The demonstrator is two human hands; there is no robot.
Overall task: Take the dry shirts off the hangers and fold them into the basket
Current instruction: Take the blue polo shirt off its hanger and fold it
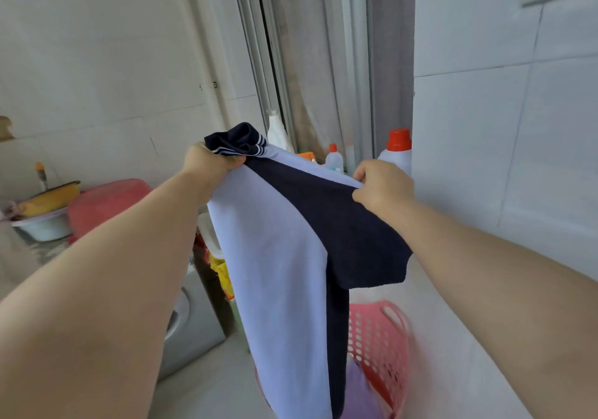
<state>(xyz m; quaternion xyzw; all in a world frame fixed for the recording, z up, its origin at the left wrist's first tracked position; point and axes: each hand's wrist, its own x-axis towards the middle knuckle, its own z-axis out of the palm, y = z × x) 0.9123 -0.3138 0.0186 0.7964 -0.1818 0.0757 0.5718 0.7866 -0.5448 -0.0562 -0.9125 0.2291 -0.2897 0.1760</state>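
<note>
Head view: a pale blue cotton shirt with navy sleeves and a striped navy collar (275,250) hangs in mid-air at the centre, stretched between 2 hands. The left hand (207,163), at 10 o'clock of the shirt, has its fingers clamped on the fabric by the collar. The right hand (382,185), at 2 o'clock, pinches the navy shoulder. The hem drops over a pink perforated plastic basket (382,337) at 5 o'clock, which holds a lilac cloth (359,392). A white bottle with a red cap (396,153) stands at 1 o'clock.
</note>
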